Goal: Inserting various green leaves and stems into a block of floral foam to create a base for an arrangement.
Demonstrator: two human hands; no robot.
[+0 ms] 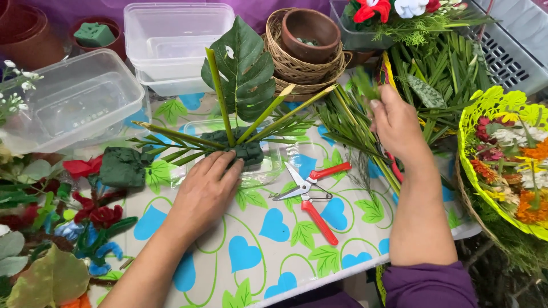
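Here, left hand (206,185) steadies foam block (242,149) near shears (308,197).

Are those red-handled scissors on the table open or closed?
Open. The scissors lie flat on the tablecloth, blades apart, red handles spread.

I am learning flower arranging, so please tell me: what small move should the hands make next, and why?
Probably lift one stem from the green leaf pile, which the right hand already touches, and bring it to the foam block. The left hand steadies that block, and its near right side looks bare.
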